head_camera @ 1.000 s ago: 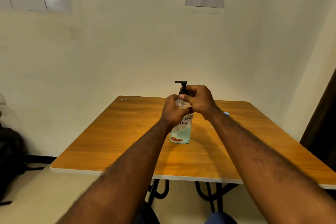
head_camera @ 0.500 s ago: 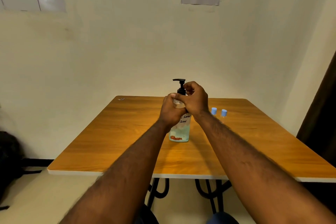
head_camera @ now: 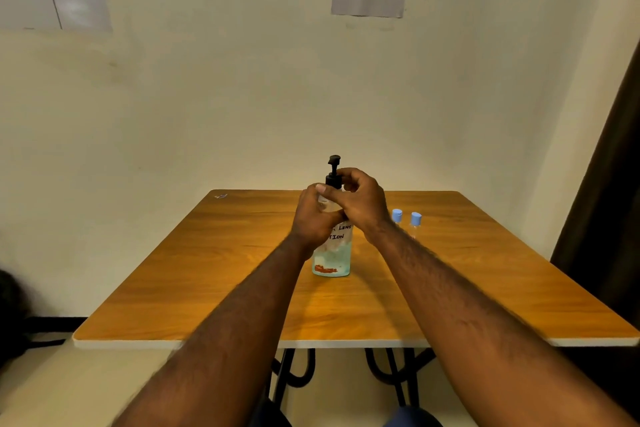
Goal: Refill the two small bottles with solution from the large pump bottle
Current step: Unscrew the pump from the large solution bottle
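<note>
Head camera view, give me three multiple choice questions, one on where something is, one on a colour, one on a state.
1. Where do the two small bottles stand relative to the pump bottle?
A. to its right
B. to its left
C. in front of it
2. What colour are the small bottles' caps?
A. red
B. blue
C. black
3. What is the pump bottle's state?
A. lying down
B. lifted off the table
C. upright on the table

A: they show beyond the right hand. B: both caps are light blue. C: its base rests on the wood, left hand around it.
</note>
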